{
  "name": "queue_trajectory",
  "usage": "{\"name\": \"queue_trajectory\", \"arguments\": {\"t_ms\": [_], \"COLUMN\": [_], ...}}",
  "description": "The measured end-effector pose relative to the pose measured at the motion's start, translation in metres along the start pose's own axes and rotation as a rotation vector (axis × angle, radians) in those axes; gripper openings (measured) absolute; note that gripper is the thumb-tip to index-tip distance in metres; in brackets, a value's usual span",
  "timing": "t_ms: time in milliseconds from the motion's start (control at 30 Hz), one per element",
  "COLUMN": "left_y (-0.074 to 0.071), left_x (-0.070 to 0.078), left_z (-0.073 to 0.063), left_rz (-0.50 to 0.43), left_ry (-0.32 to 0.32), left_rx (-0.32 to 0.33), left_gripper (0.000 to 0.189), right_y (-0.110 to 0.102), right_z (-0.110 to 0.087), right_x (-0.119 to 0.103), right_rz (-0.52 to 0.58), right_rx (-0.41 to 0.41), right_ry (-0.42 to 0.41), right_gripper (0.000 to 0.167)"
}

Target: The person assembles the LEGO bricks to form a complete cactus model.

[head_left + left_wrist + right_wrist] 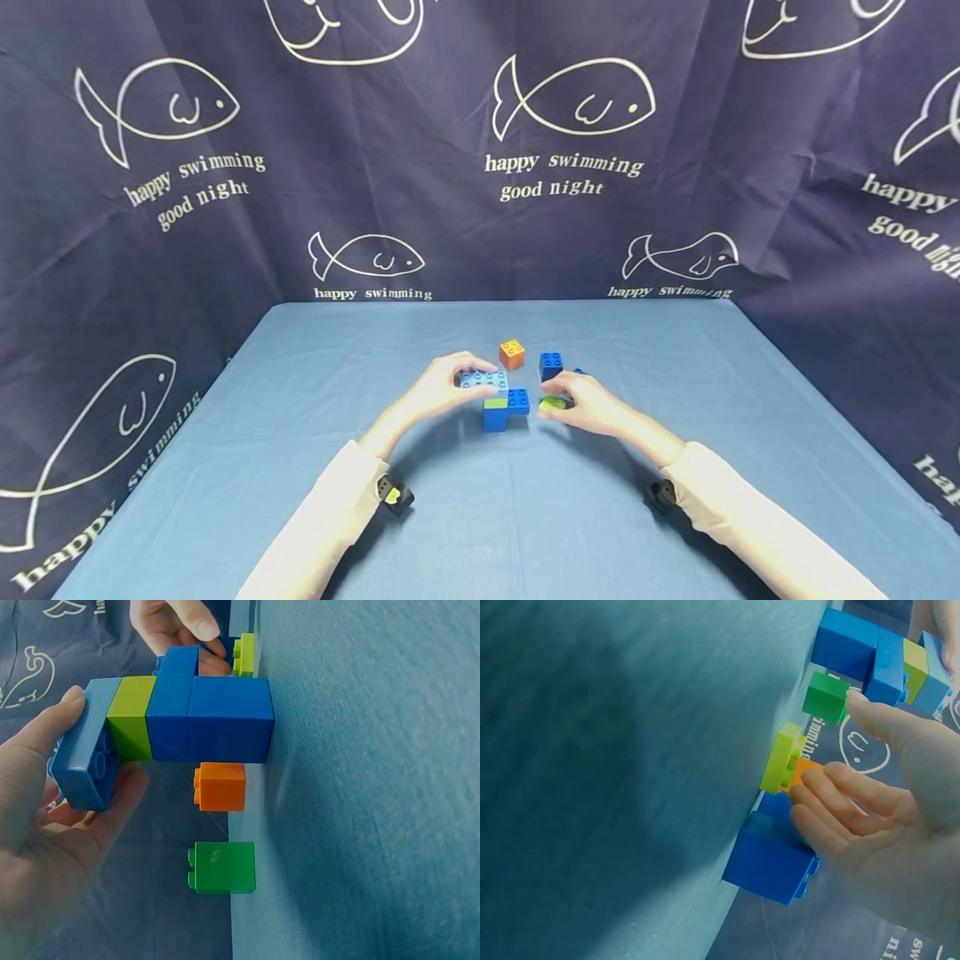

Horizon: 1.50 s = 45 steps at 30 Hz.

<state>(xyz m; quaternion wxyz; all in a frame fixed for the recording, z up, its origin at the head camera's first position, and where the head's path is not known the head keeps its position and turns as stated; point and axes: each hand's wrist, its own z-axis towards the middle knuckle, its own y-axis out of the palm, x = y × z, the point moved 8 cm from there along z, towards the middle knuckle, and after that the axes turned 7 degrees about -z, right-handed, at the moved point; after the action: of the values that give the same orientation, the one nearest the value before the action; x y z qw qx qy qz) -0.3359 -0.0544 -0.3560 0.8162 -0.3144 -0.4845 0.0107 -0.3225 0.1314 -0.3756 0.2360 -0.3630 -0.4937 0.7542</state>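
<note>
My left hand [438, 390] pinches a light blue brick [84, 750] between thumb and fingers. That brick sits on top of a stack: under it come a lime brick [129, 718], a blue brick [171, 709] jutting out sideways, and a blue brick [231, 712] at the base. To the right of the stack, my right hand [596, 407] reaches over a low lime brick [781, 759] on the table. Its fingers are extended beside the studs, with the thumb well apart, gripping nothing.
An orange brick [512, 355] stands behind the stack, and a blue brick [551, 365] behind my right hand. Another blue piece [580, 372] peeks out there. A green brick [225, 868] shows in both wrist views. Patterned dark cloth [480, 208] hangs around the blue table [525, 517].
</note>
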Motion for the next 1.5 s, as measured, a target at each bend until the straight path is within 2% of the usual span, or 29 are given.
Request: {"name": "queue_trajectory", "arguments": {"t_ms": [233,500,933,1233,1500], "left_y": [0.002,0.002,0.001,0.001,0.003], "left_x": [-0.004,-0.006,-0.013,-0.011,-0.012], "left_z": [-0.001,0.001,0.003,0.005,0.004], "left_rz": [-0.030,-0.026,-0.038,-0.035,-0.012], "left_ry": [-0.014,-0.043,-0.092,-0.083,-0.076], "left_rx": [-0.008,-0.006,-0.030,-0.024,-0.024], "left_gripper": [0.034,0.033,0.035,0.044,0.035], "right_y": [0.003,0.004,0.010,0.010,0.014], "right_z": [-0.003,-0.002,0.001,0.002,0.002], "right_x": [0.002,0.005,0.004,0.003,0.004], "right_rz": [-0.022,0.007,-0.001,-0.023,0.010], "right_rx": [-0.002,-0.057,-0.128,-0.132,-0.178], "right_ry": [0.000,0.031,0.013,0.001,0.009], "right_gripper": [0.043,0.041,0.031,0.034,0.035]}}
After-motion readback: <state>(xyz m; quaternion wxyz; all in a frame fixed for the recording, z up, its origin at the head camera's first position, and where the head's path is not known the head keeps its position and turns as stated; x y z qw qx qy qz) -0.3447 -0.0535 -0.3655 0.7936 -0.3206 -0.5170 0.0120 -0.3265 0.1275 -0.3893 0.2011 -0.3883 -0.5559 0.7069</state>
